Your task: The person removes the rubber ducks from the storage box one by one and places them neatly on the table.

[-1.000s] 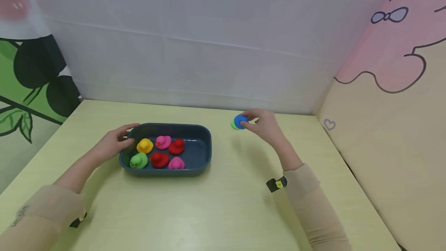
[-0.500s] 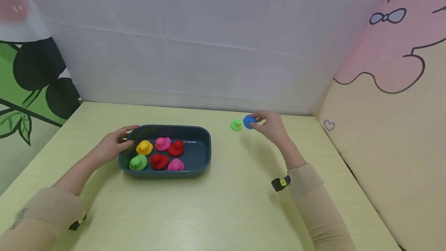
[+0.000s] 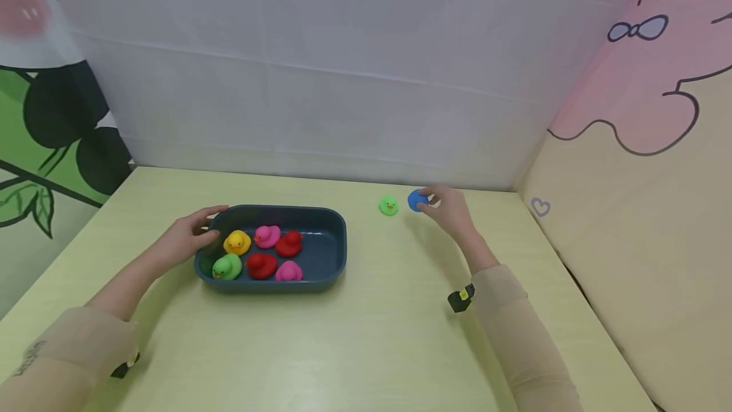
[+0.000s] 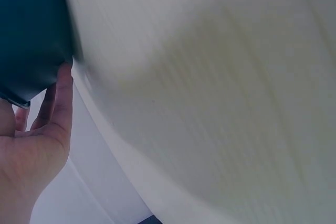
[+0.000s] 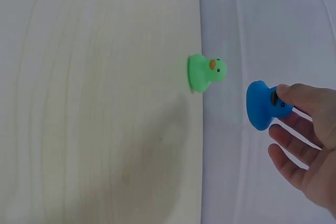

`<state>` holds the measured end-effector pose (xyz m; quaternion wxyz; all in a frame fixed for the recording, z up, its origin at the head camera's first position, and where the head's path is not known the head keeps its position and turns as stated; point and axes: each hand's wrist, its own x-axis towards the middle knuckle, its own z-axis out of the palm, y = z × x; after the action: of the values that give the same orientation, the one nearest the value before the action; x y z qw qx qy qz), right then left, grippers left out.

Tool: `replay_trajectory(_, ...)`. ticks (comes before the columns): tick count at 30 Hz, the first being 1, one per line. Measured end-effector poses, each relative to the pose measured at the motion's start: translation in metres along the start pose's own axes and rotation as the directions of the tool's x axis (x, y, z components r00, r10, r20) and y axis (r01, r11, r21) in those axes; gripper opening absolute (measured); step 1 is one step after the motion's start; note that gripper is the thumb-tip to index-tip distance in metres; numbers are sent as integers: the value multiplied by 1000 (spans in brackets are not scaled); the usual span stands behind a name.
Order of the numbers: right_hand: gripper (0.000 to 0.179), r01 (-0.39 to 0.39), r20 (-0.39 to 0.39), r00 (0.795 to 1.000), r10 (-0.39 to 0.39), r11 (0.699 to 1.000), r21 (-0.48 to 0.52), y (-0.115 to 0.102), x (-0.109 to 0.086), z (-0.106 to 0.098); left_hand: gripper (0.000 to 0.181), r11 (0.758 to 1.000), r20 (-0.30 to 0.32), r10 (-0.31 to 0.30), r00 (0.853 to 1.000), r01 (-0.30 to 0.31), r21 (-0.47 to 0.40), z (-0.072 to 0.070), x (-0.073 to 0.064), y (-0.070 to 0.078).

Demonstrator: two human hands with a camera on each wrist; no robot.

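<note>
Right of the tray (image 3: 323, 250), right hand (image 3: 450, 212) has its grip pinching blue duck (image 3: 415, 201) by the head, held over tabletop (image 3: 366, 336); lone green duck (image 3: 389, 206) sits nearer tray; left hand (image 3: 182, 239) grip pinching tray's left end, six ducks (image 3: 261, 266) inside tray

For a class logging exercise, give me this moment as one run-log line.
left hand: holds dark tray | right hand: pinches blue duck | green duck: on table | tray contents: six ducks
</note>
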<state>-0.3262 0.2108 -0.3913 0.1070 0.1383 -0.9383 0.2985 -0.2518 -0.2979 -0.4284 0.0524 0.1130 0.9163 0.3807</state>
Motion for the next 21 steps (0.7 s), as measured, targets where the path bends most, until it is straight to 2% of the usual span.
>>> replay_trajectory(11, 31, -38, 19, 999, 38, 999, -29, 22, 8, 17, 55, 1000, -12, 3, 1000, -3, -6, 1, 1, -4)
replay_trajectory(21, 28, -28, 22, 999, 29, 999, -39, 28, 17, 33, 56, 1000, -4, 17, 1000, -17, 5, 0, -1, 1)
